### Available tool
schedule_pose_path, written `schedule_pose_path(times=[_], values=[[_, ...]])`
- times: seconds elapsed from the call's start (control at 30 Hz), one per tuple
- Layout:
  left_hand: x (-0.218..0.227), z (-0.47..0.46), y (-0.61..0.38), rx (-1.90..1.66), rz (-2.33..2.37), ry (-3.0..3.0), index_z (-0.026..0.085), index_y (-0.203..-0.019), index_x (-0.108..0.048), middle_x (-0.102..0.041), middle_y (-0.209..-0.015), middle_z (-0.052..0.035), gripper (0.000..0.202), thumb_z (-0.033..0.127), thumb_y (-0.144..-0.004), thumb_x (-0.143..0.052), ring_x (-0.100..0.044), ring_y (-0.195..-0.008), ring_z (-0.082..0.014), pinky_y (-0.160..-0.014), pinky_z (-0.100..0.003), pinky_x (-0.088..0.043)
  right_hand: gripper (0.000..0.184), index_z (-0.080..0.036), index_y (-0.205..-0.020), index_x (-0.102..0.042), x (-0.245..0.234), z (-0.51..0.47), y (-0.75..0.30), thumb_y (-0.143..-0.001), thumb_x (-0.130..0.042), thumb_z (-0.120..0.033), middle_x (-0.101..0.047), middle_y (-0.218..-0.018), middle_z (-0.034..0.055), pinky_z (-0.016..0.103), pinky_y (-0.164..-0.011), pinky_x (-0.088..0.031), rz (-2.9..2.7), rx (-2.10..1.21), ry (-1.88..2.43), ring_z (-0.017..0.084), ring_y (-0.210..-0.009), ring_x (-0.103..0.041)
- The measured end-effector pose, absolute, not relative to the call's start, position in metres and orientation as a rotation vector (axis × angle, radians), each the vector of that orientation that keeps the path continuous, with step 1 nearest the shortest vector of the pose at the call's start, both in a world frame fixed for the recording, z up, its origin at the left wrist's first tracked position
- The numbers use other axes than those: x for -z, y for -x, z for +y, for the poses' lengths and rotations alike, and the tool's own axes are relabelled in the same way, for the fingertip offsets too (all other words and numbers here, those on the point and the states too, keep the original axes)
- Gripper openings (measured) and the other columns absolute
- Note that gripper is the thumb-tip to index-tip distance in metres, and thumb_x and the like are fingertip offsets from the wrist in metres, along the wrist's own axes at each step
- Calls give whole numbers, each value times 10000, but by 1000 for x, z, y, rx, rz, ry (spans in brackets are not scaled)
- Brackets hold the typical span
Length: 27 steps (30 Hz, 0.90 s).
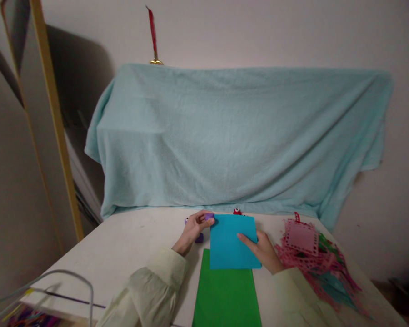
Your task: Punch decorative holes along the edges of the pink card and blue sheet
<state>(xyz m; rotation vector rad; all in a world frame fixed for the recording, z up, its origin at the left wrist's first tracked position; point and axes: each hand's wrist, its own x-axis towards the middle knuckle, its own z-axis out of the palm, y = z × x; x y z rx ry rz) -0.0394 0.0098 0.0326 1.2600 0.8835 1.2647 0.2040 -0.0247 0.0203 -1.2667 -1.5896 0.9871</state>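
My left hand is closed, thumb and fingers pinching a small purple block at the upper left corner of a blue sheet of paper. Whether the block grips the paper or only touches it, I cannot tell. My right hand grasps the sheet's right edge, thumb lying on its front and fingers behind. Held up off the table, the sheet overlaps the far end of a green sheet. Beside my left hand is another purple piece. A small red figure with eyes shows behind the blue sheet.
A pink card with a patterned border lies on a heap of pink, green and blue shreds at right. A pale blue cloth hangs behind the white table. At front left, a grey cable loops near colourful items.
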Motion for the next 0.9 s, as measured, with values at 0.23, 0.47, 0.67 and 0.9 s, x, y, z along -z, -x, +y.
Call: schedule_pose_path(times=[0.23, 0.47, 0.67, 0.9], values=[[-28, 14, 38, -1226, 847, -1310, 145, -974, -631, -643, -922, -71, 371, 316, -661, -734, -576, -859, -179, -750, -253, -415, 380, -135, -899, -683, -16, -22, -205, -759, -602, -479, -716, -834, 85, 322, -673, -502, -1605, -955, 1265, 248, -753, -654], [-32, 10, 36, -1285, 866, -1310, 164, -1004, -621, -653, -956, -72, 350, 351, -714, -684, -589, -899, -192, -792, -275, -421, 383, -139, -871, -688, -16, -19, -207, -753, -597, -491, -716, -807, 78, 328, -676, -496, -1578, -848, 1309, 252, -748, -652], [-28, 15, 36, -1420, 890, -1207, 144, -977, -639, -678, -965, -112, 351, 402, -738, -648, -607, -927, -215, -893, -340, -402, 415, -126, -910, -685, -18, -18, -209, -728, -621, -495, -718, -840, 93, 348, -706, -499, -1483, -870, 1351, 261, -775, -654], [-28, 15, 37, -1414, 837, -1106, 134, -994, -638, -663, -1005, -139, 382, 421, -742, -641, -621, -890, -212, -866, -353, -434, 435, -125, -917, -688, -24, -22, -207, -698, -643, -498, -720, -846, 94, 357, -725, -501, -1427, -902, 1359, 270, -794, -655]])
